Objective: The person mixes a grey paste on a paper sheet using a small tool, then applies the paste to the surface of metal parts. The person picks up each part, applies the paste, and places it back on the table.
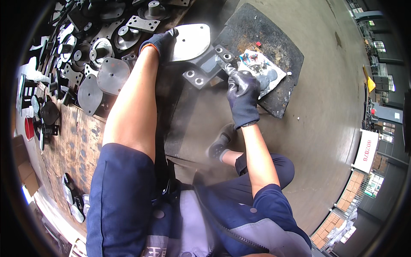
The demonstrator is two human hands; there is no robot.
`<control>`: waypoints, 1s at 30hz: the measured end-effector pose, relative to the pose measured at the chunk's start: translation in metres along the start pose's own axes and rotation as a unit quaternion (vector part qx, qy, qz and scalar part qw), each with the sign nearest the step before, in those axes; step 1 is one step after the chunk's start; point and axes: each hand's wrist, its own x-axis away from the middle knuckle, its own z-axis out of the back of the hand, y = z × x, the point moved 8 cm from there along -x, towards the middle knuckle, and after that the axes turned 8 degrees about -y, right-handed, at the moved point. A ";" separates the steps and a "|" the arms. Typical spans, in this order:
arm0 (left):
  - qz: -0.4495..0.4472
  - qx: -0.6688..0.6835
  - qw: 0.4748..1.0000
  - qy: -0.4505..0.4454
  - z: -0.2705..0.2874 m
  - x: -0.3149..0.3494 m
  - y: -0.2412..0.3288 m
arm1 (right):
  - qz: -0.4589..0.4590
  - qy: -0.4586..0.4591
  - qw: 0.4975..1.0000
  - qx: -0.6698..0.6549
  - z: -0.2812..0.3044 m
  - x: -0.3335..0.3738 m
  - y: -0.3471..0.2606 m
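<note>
My left hand point(162, 43), in a dark glove with an orange cuff edge, grips the left edge of a metal bracket. This part has a pale rounded plate point(191, 42) at its far end and a grey flat flange point(208, 67) with several bolt holes. A smooth grey patch lies across the middle of the flange. My right hand point(243, 89), in a dark, grey-smeared glove, is closed just right of the flange, its fingertips by the patch. What they hold, if anything, I cannot make out. Beside it lies a white plastic sheet point(274, 73) with grey paste on it.
The sheet rests on a worn black board point(267, 32) with a small red cap point(258, 44). Many metal plates and brackets point(113, 76) crowd the wooden bench point(79, 145) at left. Concrete floor point(321, 107) stretches right, towards stacked cartons point(351, 190) and a white sign point(366, 150).
</note>
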 end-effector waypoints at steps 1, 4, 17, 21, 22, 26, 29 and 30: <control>0.003 0.027 1.000 -0.002 0.001 0.002 0.003 | 0.007 0.002 1.000 0.014 0.002 0.000 0.000; 0.036 0.134 0.990 -0.018 0.010 0.022 0.019 | 0.026 0.020 0.999 0.001 0.008 0.003 0.004; 0.007 -0.005 1.000 -0.010 0.008 0.016 0.014 | 0.029 -0.050 0.988 -0.143 -0.013 -0.003 0.014; -0.018 -0.072 0.997 -0.021 0.009 0.018 0.021 | 0.031 -0.063 0.986 -0.151 -0.013 -0.003 0.013; -0.023 -0.091 0.995 -0.025 0.009 0.019 0.024 | 0.040 -0.062 0.988 -0.136 -0.011 -0.003 0.010; -0.041 -0.154 0.987 -0.036 0.010 0.021 0.030 | 0.042 -0.053 0.992 -0.104 -0.012 0.001 0.010; -0.046 -0.169 0.984 -0.027 0.011 0.023 0.033 | 0.069 -0.058 0.988 -0.123 -0.011 0.006 -0.002; -0.047 -0.180 0.982 -0.018 0.011 0.024 0.035 | 0.068 -0.055 0.987 -0.135 -0.012 0.007 -0.002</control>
